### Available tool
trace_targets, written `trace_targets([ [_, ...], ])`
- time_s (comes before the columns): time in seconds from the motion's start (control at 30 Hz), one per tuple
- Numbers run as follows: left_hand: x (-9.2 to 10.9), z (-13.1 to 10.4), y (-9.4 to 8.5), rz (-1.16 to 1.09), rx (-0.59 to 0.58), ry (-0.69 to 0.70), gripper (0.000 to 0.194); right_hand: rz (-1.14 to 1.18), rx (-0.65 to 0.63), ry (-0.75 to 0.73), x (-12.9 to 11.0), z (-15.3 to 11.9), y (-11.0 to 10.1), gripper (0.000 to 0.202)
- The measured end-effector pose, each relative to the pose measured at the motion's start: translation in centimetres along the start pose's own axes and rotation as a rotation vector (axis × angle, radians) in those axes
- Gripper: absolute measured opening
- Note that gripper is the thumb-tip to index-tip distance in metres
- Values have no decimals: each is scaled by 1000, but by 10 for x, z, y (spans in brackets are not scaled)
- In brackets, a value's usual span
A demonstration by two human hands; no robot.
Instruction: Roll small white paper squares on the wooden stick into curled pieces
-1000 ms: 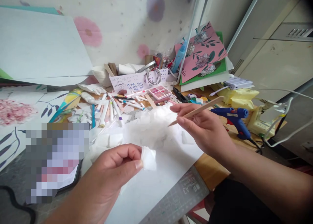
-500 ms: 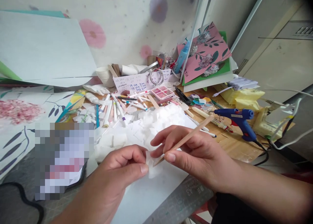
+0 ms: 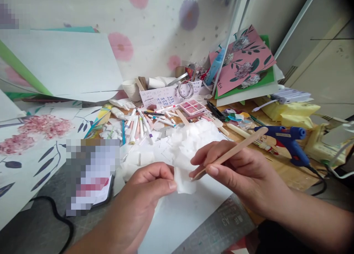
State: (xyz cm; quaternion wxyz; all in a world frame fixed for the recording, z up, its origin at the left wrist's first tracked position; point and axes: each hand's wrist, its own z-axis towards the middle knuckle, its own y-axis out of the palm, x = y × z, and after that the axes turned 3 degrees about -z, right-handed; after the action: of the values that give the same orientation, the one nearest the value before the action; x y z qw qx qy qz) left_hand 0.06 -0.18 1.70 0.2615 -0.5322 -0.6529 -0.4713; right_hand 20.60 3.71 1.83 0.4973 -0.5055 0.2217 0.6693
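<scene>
A: What carries the work?
B: A wooden surface (image 3: 293,176), with a grey cutting mat (image 3: 221,226) beneath the white sheet (image 3: 177,219). Markers (image 3: 135,128) lie beyond the sheet and to its left; a blue glue gun (image 3: 287,141) lies to its right. A flower-printed wall (image 3: 157,28) rises behind it.
A: How does the small white square (image 3: 184,182) look?
B: Thin, soft and slightly creased, raised above the sheet. The left hand (image 3: 149,193) pinches its left edge between thumb and fingers.
A: The right hand (image 3: 242,172)?
B: Its fingers grip a flat, pale wooden stick (image 3: 235,149), slanted above the sheet, the tip at the square's right edge; whether they touch cannot be told. Heaped white pieces (image 3: 204,132) lie at the sheet's far end.
</scene>
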Motion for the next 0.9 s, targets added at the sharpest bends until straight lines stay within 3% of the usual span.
trace_targets([
  [0.43,-2,3,-4,-59,-12,-41,13,117,45,61,4,4,-6,4],
  [0.73,0,4,-2,-39,41,-28,11,-412,278,23,36,24,-40,11],
  [0.9,-1,3,-2,-48,12,-8,12,-497,299,-129,18,15,-31,8],
])
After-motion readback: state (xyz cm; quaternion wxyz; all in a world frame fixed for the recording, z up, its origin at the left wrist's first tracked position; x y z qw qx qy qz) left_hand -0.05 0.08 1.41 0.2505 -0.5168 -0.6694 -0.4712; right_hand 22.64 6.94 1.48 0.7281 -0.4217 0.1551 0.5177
